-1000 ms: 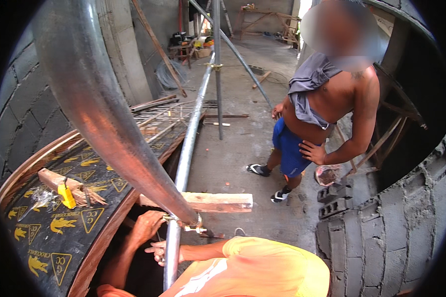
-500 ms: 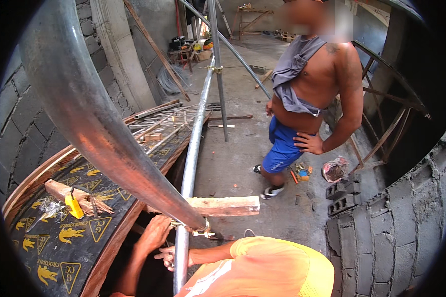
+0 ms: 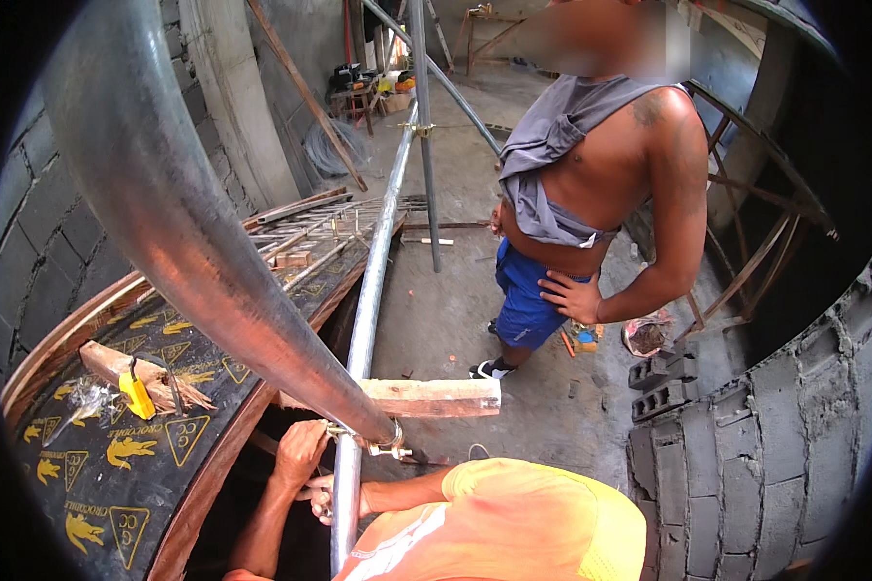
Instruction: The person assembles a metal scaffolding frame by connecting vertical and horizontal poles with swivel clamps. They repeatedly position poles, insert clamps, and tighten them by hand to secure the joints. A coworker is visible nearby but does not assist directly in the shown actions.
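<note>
A thin metal pipe [image 3: 368, 324] runs away from me, crossed by a thick metal pipe [image 3: 218, 252] close to the camera. Brass-coloured clamp hardware [image 3: 393, 447] sits at their crossing. My left hand [image 3: 300, 453] is closed at the clamp's left end, its fingertips on the hardware. Just below, my right hand [image 3: 323, 496] reaches behind the thin pipe with curled fingers; what it grips, if anything, is hidden. My orange sleeves and shirt [image 3: 523, 518] fill the lower edge. A rough wooden beam [image 3: 431, 398] sticks out beyond the crossing.
A printed black formwork panel [image 3: 136, 484] lies left, carrying a broken wood piece [image 3: 116, 368] and a yellow tool [image 3: 137, 395]. Another person [image 3: 601, 194] stands ahead, hand on hip. An upright pipe [image 3: 426, 184] stands behind the crossing; hollow blocks [image 3: 664, 382] and a block wall [image 3: 746, 474] are right.
The view has shifted slightly. The other person has come nearer and leans a little more forward. My hands stay at the clamp, with the right one slightly further left.
</note>
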`<state>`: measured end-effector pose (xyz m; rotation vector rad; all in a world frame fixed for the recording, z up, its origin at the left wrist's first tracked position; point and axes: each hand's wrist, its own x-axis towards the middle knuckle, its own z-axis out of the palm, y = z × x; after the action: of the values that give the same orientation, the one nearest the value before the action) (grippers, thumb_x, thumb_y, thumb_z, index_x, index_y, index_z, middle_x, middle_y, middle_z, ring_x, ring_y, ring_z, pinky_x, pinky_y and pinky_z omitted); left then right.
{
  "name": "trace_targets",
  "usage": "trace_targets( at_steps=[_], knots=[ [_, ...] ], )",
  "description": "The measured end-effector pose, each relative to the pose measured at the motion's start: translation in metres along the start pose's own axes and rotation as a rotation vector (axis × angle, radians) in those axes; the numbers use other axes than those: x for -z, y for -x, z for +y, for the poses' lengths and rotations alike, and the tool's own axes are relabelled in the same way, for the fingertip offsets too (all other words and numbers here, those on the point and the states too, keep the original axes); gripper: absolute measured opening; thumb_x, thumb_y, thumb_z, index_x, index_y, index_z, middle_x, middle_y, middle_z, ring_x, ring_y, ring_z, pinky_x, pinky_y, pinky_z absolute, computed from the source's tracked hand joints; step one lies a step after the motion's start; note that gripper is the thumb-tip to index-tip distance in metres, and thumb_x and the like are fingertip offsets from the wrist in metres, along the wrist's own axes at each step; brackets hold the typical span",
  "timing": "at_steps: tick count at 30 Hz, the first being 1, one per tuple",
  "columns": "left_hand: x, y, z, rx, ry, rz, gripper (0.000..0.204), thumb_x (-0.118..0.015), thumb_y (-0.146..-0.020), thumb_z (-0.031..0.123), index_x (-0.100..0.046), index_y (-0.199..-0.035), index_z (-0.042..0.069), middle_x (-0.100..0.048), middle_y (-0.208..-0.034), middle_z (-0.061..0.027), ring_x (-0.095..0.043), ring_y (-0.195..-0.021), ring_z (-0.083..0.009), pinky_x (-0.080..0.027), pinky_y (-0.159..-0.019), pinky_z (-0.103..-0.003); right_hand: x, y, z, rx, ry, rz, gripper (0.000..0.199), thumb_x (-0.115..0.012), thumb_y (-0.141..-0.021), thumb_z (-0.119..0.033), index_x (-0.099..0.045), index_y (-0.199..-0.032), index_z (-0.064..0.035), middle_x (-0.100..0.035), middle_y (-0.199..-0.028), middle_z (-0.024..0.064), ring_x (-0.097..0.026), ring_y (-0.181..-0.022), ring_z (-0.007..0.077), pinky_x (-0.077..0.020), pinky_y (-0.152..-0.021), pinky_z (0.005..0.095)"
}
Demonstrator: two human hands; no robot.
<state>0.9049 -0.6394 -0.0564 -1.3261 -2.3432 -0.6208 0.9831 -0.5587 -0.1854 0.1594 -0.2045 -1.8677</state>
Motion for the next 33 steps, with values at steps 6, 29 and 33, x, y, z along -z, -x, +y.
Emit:
trace_targets(
  at_steps=[6,29,33],
  knots=[
    [0.026,-0.017,-0.002,0.193,0.239,-0.371,0.035,-0.062,-0.097,0.007,-0.063,-0.131,0.0,-0.067,-0.125,-0.0247,-0.06,-0.118,-0.0423,-0.046,-0.106,-0.05,-0.005,0.001,-0.005,-0.067,0.038,0.083,0.049,-0.062,-0.104,-0.046,-0.051,-0.14,-0.0152,-0.058,-0.059,-0.0049,-0.071,-0.073,0.0202,-0.0617,-0.075,0.0447],
    [-0.011,0.037,0.01,0.536,0.249,0.106,0.059,-0.075,-0.089,0.008,-0.053,-0.143,-0.004,-0.057,-0.144,-0.026,-0.054,-0.135,-0.0418,-0.041,-0.117,-0.047,0.078,0.048,-0.044,-0.101,1.372,0.855,0.045,-0.051,-0.104,-0.046,-0.066,-0.113,-0.0049,-0.065,-0.076,0.0053,-0.064,-0.057,0.0252,-0.0572,-0.064,0.0421],
    [-0.054,0.112,0.026,1.33,0.347,0.375,0.08,-0.067,-0.099,0.029,-0.025,-0.16,-0.002,-0.037,-0.162,-0.0239,-0.035,-0.15,-0.0385,-0.028,-0.124,-0.049,0.106,0.089,-0.035,0.002,1.69,1.331,0.055,-0.05,-0.102,-0.047,-0.066,-0.123,0.0017,-0.074,-0.099,0.0221,-0.072,-0.065,0.0342,-0.0581,-0.069,0.0485]
  ],
)
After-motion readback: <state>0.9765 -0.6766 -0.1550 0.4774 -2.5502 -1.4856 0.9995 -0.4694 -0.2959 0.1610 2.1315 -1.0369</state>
